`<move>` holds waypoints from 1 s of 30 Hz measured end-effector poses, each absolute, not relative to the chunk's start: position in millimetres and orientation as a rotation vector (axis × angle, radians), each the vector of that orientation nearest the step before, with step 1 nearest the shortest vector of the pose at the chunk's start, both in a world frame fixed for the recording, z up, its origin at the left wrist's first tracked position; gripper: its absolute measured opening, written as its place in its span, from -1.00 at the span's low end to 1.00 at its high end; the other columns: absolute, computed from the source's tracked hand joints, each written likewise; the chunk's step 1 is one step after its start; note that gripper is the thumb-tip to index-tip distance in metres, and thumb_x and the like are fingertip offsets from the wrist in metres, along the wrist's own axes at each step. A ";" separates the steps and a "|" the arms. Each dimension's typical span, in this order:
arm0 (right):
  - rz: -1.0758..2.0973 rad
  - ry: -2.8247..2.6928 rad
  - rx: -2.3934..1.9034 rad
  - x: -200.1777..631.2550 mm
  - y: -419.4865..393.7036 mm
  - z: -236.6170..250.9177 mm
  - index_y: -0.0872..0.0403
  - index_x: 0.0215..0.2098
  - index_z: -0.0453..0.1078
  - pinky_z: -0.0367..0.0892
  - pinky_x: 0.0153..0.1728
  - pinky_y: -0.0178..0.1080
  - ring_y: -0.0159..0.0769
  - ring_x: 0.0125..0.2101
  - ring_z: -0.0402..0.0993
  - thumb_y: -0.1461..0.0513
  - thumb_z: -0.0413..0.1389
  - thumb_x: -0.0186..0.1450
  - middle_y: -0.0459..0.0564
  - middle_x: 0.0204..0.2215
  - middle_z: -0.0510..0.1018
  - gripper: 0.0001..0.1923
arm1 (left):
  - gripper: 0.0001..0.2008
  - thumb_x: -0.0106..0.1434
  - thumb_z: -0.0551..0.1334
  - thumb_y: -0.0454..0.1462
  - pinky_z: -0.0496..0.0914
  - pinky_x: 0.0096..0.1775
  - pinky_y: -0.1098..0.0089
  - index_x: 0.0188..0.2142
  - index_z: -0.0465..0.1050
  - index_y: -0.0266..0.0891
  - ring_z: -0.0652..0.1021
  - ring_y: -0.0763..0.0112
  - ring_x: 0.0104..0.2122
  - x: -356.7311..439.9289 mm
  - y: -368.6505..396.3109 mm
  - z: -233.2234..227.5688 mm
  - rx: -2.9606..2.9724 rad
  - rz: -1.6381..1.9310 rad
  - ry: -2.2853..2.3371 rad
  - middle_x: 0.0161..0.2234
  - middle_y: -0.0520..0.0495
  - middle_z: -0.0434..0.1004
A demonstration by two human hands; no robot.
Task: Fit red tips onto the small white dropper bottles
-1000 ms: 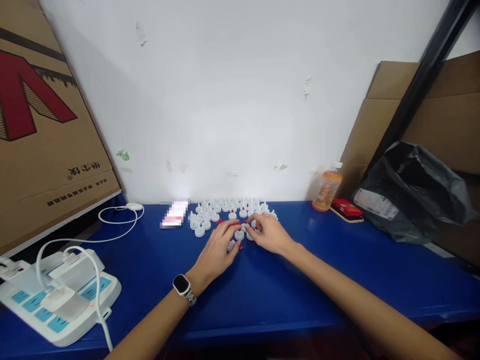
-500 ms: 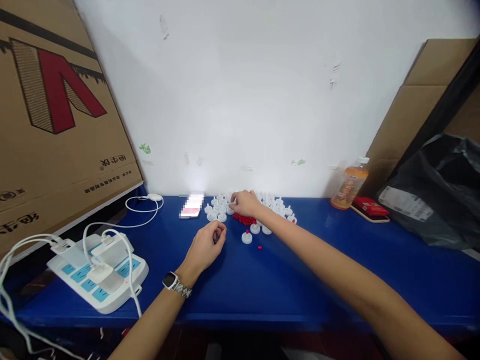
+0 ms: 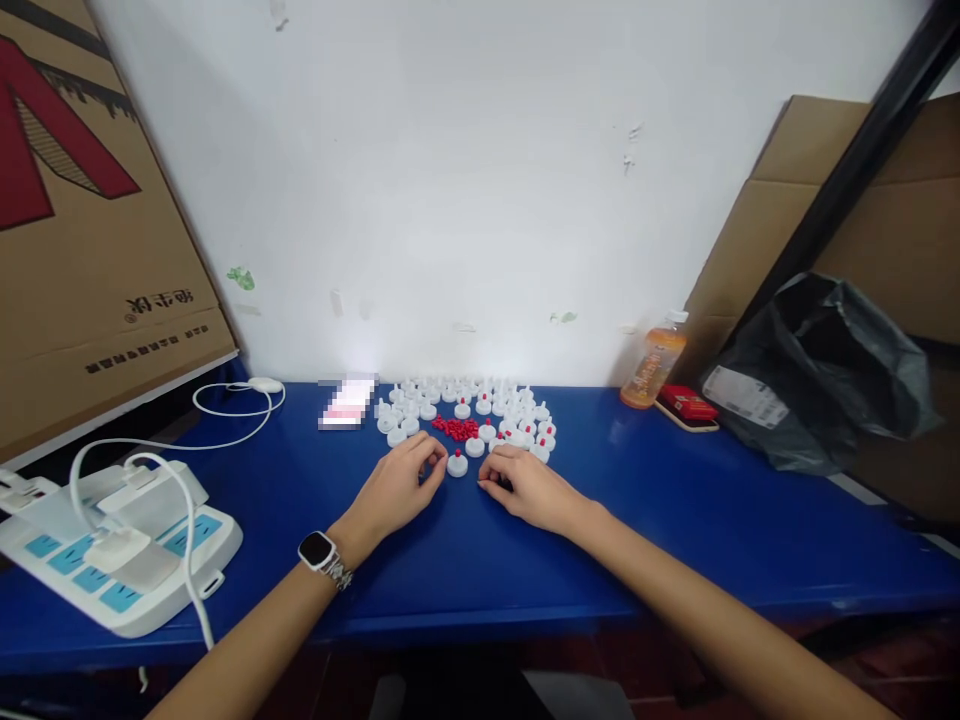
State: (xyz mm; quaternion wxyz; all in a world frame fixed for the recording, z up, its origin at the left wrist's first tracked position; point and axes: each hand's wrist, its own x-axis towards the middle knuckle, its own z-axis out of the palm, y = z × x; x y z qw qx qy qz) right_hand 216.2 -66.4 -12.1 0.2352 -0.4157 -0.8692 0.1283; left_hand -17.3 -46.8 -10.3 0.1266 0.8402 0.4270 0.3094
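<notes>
My left hand (image 3: 401, 482), a watch on its wrist, rests over the blue table with its fingers curled closed. Its fingertips are close to a white round cap with a nozzle and a red tip (image 3: 457, 465). On the other side of that cap is my right hand (image 3: 529, 488), its thumb and fingers pinched together low at the tabletop. Whatever is in either pinch is hidden. Beyond the hands lies a pile of small red tips (image 3: 456, 429). Many white nozzle caps (image 3: 409, 405) stand around it, several on the right topped with red tips.
At the left are a white power strip (image 3: 127, 560) with cables and a large cardboard box (image 3: 150, 240). A phone (image 3: 349, 402) leans near the wall. On the right stand an orange drink bottle (image 3: 655, 362), a red pack (image 3: 686, 404) and a grey plastic bag (image 3: 817, 380).
My right hand has come back from the white caps to the near side, close to the front cap. My left hand stays curled nearby. The whole view has shifted a little to the right.
</notes>
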 end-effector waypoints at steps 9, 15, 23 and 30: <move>0.297 -2.472 -1.200 217.0 -55.4 -2.9 0.11 -0.31 0.41 0.28 -0.29 -0.31 -0.32 -0.33 0.41 0.36 0.10 0.28 0.00 -0.35 0.50 -0.93 | -0.82 0.39 0.05 -0.22 0.32 -0.27 0.35 -0.29 0.38 -0.19 0.44 0.40 -0.38 -0.6 -20.5 -8.4 2.496 0.949 1.204 -0.32 -0.01 0.42; 0.342 -2.362 -1.216 215.9 -34.8 17.5 0.10 -0.31 0.47 0.25 -0.34 -0.33 -0.35 -0.38 0.45 0.26 0.13 0.31 -0.02 -0.38 0.56 -0.92 | -0.82 0.39 0.09 -0.18 0.34 -0.29 0.37 -0.14 0.40 -0.16 0.45 0.40 -0.37 -5.2 -27.9 -18.0 2.458 0.860 1.097 -0.33 0.00 0.44; 0.175 -2.416 -1.290 194.1 41.8 35.7 0.07 -0.25 0.52 0.23 -0.32 -0.33 -0.33 -0.38 0.49 0.24 0.16 0.24 -0.07 -0.36 0.63 -0.87 | -0.77 0.38 0.09 -0.24 0.38 -0.26 0.38 -0.02 0.42 -0.14 0.49 0.42 -0.32 2.7 -16.1 -27.0 2.406 0.935 1.093 -0.22 -0.03 0.50; 0.173 -2.362 -1.305 192.3 48.0 30.7 0.07 -0.26 0.51 0.20 -0.36 -0.35 -0.34 -0.40 0.47 0.24 0.05 0.31 -0.06 -0.40 0.62 -0.82 | -0.82 0.36 0.11 -0.19 0.34 -0.34 0.41 -0.18 0.44 -0.18 0.46 0.45 -0.42 -21.2 -22.6 -14.7 2.308 1.033 1.217 -0.38 0.03 0.49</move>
